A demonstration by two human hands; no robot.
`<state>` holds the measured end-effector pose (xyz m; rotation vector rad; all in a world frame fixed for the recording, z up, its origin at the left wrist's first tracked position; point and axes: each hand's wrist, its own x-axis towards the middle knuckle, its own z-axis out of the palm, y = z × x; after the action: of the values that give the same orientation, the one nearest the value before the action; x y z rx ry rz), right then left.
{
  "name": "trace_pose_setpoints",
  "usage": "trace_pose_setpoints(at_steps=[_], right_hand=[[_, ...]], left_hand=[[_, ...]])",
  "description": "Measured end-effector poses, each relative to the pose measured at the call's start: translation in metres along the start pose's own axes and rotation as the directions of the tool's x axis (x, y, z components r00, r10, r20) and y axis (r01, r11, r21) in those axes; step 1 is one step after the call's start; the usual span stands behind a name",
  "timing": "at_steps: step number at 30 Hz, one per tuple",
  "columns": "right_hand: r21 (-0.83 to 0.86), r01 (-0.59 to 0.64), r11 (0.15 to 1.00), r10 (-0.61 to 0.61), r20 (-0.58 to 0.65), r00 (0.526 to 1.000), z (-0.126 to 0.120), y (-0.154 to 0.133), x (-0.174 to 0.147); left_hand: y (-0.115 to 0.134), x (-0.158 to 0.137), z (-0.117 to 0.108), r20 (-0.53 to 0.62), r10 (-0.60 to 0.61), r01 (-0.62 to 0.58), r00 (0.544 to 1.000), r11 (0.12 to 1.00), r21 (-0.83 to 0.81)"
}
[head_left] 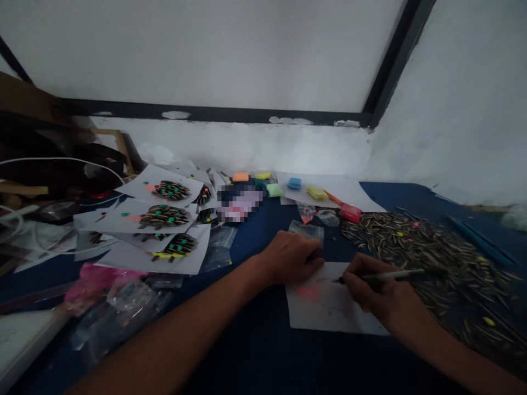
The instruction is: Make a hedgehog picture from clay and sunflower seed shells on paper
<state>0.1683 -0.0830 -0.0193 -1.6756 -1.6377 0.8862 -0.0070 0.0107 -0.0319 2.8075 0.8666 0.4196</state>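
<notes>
My right hand (pixel 373 291) pinches a slim pen (pixel 395 274), its dark tip touching or just above a white sheet of paper (pixel 325 321). Faint drawn lines and a pinkish-orange patch (pixel 308 292) show on this sheet. Curled fingers and a thumb pointing right make up my left hand (pixel 292 255), which rests on the sheet's upper left edge; its fingertips are hidden beneath it. Just behind that hand lies a small clear plastic bag (pixel 307 229). Striped sunflower seeds (pixel 411 241) are spread beside my right hand.
Papers with seeds stuck on in clusters (pixel 171 216) overlap at the left. Clear and pink plastic bags (pixel 102 282) lie before them. At the back are coloured clay packs (pixel 317 192) and an orange-handled red tool (pixel 349 212). A white cable (pixel 37 241) crosses the far left.
</notes>
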Motion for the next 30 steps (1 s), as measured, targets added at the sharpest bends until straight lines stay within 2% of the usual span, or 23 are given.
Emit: trace_pose_setpoints(at_steps=[6, 21, 30], right_hand=[[-0.076, 0.076, 0.994, -0.083, -0.102, 0.991, 0.003, -0.003, -0.002], [-0.104, 0.133, 0.986, -0.136, -0.024, 0.99, 0.008, 0.013, 0.001], [-0.111, 0.154, 0.982, -0.155, -0.001, 0.988, 0.005, 0.012, 0.001]], left_hand=[[0.0, 0.0, 0.001, -0.009, 0.01, -0.01, 1.0, 1.0, 0.007], [-0.001, 0.0, 0.001, -0.003, -0.008, 0.009, 1.0, 1.0, 0.006], [-0.002, 0.0, 0.003, -0.008, -0.003, 0.003, 1.0, 1.0, 0.024]])
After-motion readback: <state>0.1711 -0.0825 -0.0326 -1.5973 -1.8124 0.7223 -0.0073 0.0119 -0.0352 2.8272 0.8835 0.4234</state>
